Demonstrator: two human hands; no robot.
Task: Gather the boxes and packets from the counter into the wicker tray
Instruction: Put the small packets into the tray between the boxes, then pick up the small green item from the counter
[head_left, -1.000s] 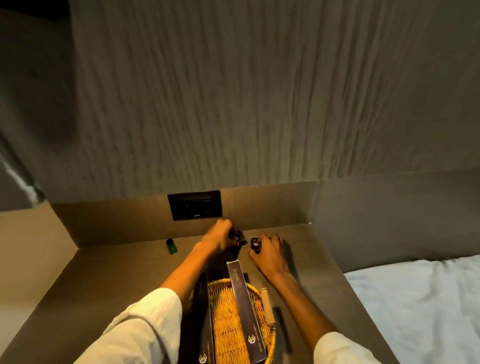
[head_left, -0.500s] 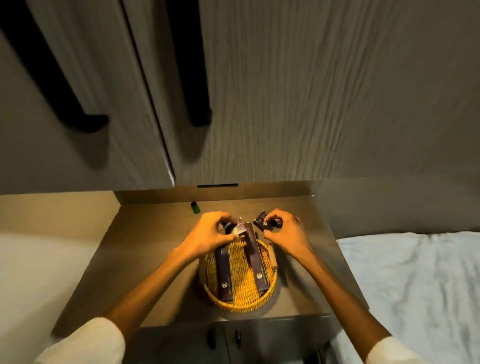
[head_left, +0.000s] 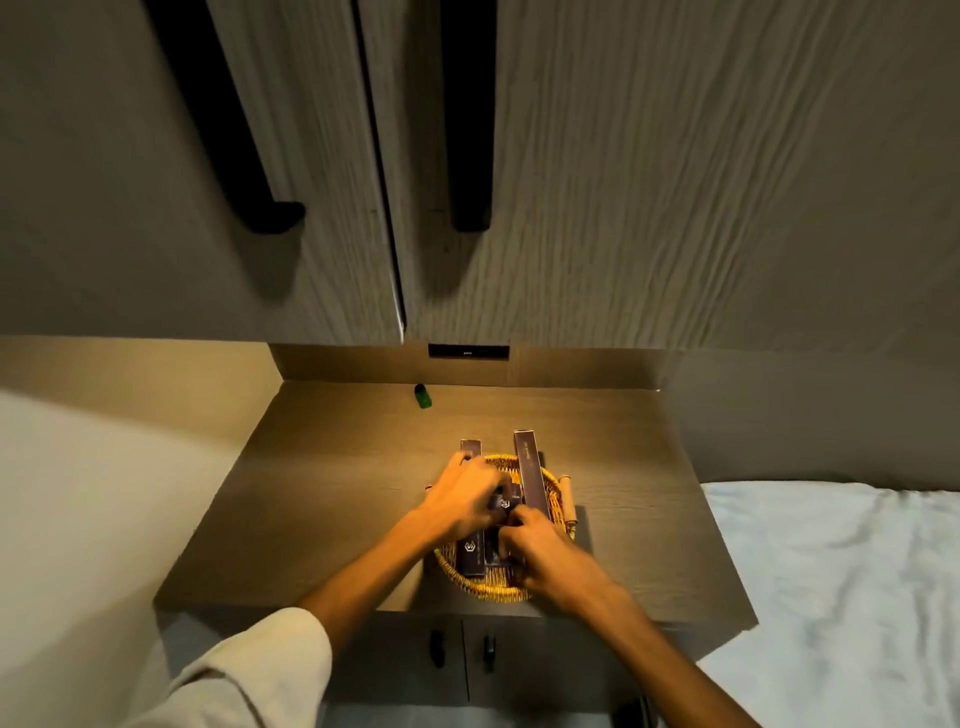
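Note:
A round yellow wicker tray (head_left: 480, 584) stands near the front of the wooden counter (head_left: 332, 493). Two long dark boxes lie across it: one on the left (head_left: 470, 558), one on the right (head_left: 532, 475) that sticks out past the far rim. Both hands are over the tray's middle. My left hand (head_left: 462, 501) is curled on a small dark packet with a white logo (head_left: 503, 503). My right hand (head_left: 540, 545) pinches another small dark packet (head_left: 493, 551), mostly hidden under its fingers.
A small green object (head_left: 422, 396) lies at the back of the counter under a black wall socket (head_left: 467, 352). Cupboard doors with long black handles (head_left: 470, 156) hang overhead. A white bed (head_left: 841, 582) lies to the right; small cabinet doors sit below the counter.
Both hands carried the small dark packets from the back of the counter to over the tray's middle. The camera view pulled back and up.

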